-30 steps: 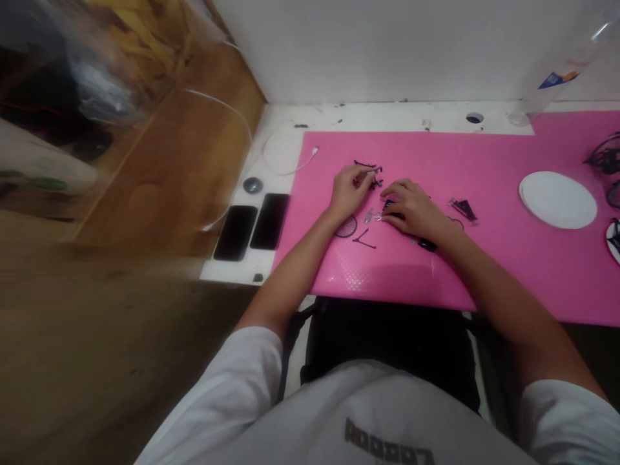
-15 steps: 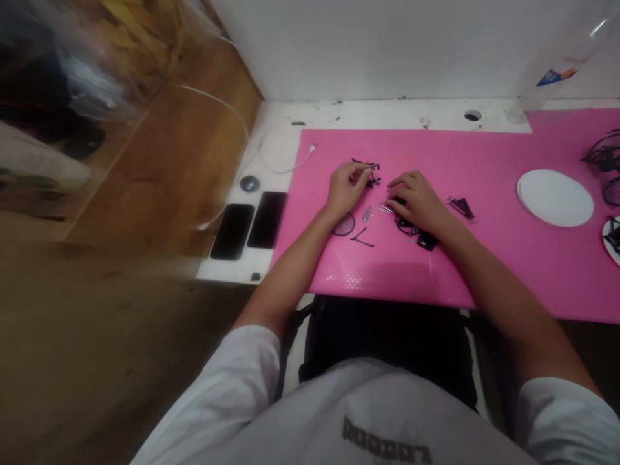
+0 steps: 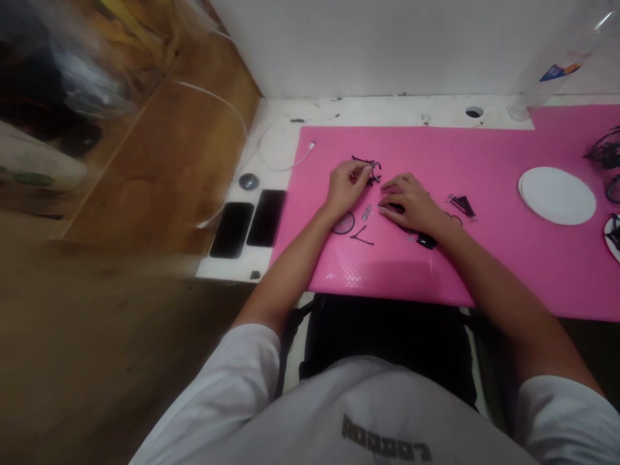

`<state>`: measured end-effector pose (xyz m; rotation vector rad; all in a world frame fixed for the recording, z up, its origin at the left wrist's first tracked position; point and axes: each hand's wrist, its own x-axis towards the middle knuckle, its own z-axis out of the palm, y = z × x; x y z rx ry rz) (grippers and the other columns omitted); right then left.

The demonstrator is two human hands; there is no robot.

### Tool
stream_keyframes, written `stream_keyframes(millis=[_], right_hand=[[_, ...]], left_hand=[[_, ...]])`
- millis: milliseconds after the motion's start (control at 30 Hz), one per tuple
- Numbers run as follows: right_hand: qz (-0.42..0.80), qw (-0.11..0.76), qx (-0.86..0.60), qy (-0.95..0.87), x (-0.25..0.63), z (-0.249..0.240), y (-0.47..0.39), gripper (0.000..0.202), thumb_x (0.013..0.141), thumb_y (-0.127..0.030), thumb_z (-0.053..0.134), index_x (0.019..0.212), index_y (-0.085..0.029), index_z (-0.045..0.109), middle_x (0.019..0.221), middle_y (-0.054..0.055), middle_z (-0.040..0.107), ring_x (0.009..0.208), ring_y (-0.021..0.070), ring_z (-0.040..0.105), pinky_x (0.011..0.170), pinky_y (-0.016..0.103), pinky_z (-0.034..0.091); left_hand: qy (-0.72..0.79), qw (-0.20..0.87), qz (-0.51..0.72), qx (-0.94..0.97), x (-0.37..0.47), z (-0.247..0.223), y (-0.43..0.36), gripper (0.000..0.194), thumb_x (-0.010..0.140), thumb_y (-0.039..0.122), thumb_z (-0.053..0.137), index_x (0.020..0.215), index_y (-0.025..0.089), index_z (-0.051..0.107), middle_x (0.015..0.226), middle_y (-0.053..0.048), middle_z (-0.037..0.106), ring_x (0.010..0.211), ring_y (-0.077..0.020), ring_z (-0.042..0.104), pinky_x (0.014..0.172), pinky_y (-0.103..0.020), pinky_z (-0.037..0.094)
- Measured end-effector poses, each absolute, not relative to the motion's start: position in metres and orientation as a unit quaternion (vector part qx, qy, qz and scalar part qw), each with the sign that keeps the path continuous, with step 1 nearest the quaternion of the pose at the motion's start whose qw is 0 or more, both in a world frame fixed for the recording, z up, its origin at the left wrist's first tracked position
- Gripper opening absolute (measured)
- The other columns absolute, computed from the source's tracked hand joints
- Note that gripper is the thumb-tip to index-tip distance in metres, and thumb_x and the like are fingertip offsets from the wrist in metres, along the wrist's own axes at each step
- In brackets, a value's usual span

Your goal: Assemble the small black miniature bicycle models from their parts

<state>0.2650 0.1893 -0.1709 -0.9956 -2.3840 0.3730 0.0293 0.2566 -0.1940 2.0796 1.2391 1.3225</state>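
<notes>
My left hand point(image 3: 346, 186) is closed, thumb and fingers pinching a small black model bicycle frame point(image 3: 374, 174) just above the pink mat. To its right, my right hand point(image 3: 409, 201) is low over the mat, its thumb and forefinger together on a thin silver part point(image 3: 377, 206), too small to name. Beneath that palm lie dark pieces, mostly hidden; a black block-like piece point(image 3: 426, 241) shows past the wrist. Between the hands rest a flat silvery piece point(image 3: 367, 212), a small spoked wheel point(image 3: 343, 223) and a black Y-shaped fork point(image 3: 361, 237).
The pink mat point(image 3: 504, 271) covers most of the white table. Right of my hand sit a black part point(image 3: 462, 205) and a white round plate point(image 3: 557, 196). More model bicycles point(image 3: 605, 155) stand far right. Two phones point(image 3: 231, 230), a white cable point(image 3: 285, 170) and a clear bottle point(image 3: 557, 71) are around the edges.
My right hand has shifted slightly left, carrying the thin silver part toward the flat silvery piece and covering more of the dark pieces. My left hand stays on the bicycle frame.
</notes>
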Motion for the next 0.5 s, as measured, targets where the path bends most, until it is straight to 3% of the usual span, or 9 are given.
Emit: stream_keyframes(millis=[233, 500], right_hand=[[0.160, 0.267, -0.371, -0.875, 0.2595, -0.1713, 0.1910, 0.018, 0.105, -0.030, 0.068, 0.098, -0.025, 0.083, 0.129, 0.015, 0.075, 0.128, 0.0389, 0.056, 0.111, 0.063, 0.049], [0.144, 0.278, -0.397, -0.863, 0.2662, -0.1682, 0.1941, 0.022, 0.108, -0.035, 0.062, 0.113, -0.027, 0.082, 0.125, 0.013, 0.076, 0.127, 0.0368, 0.060, 0.118, 0.065, 0.046]], left_hand=[[0.444, 0.199, 0.467, 0.738, 0.0292, -0.1931, 0.2558, 0.049, 0.109, 0.064, 0.059, 0.102, 0.022, 0.084, 0.091, -0.008, 0.080, 0.087, -0.0220, 0.071, 0.085, -0.038, 0.056], [0.451, 0.206, 0.465, 0.734, 0.0299, -0.1948, 0.2554, 0.051, 0.109, 0.066, 0.058, 0.102, 0.022, 0.083, 0.090, -0.008, 0.080, 0.087, -0.0213, 0.072, 0.083, -0.036, 0.055]])
